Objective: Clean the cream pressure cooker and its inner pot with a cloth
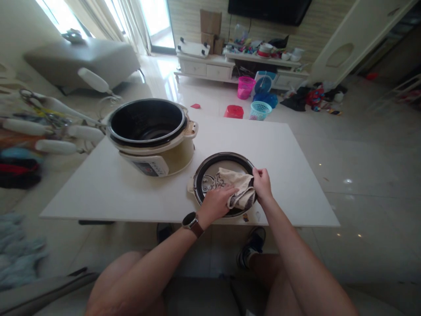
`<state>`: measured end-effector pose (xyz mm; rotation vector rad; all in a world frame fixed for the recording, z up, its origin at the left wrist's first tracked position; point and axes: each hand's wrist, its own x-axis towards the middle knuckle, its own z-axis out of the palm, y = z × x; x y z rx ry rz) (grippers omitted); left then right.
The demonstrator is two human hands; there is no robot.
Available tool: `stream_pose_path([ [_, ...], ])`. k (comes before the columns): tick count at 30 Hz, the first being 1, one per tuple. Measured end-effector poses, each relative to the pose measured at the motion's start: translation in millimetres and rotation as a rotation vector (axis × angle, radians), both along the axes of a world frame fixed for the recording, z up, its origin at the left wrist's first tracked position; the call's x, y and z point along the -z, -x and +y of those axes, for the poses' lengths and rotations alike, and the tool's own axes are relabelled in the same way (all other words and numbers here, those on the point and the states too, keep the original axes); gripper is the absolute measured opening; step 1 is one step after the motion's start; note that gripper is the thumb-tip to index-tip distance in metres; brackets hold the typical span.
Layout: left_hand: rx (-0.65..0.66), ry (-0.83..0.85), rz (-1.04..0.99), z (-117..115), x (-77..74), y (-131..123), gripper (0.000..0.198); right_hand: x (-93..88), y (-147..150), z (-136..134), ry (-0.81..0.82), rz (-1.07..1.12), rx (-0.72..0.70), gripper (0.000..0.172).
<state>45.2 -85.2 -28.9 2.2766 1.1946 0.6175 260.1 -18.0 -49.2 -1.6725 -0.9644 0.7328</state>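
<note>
Cloth, crumpled, cream with dark patches, lies under left hand, grip unclear; right grip clamps lid.

Bench: cooker, left rear; lid, right of cooker, nearer front edge. In lid: cloth. Floor behind bench: baskets. Farther back, along wall: cabinet, boxes on top.
</note>
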Motion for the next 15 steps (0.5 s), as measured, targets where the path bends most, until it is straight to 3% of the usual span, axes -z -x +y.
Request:
stream_pose_path([
  [4,-0.138,0.029,-0.180,15,-6.4,12,0.053,-1.5,0,-3,-0.007,0.002,-0.054,0.054],
  [9,-0.376,-0.164,-0.382,32,-23.2,39,0.052,-2.5,2,-4,-0.006,0.001,-0.066,0.058],
  [12,-0.411,-0.224,-0.254,40,-25.3,52,0.054,-1.0,2,-5,-0.027,-0.008,-0.069,0.056],
  [15,-0.381,-0.164,-0.025,45,-15.3,57,0.061,-0.2,3,-6,-0.041,-0.012,-0.076,0.054],
])
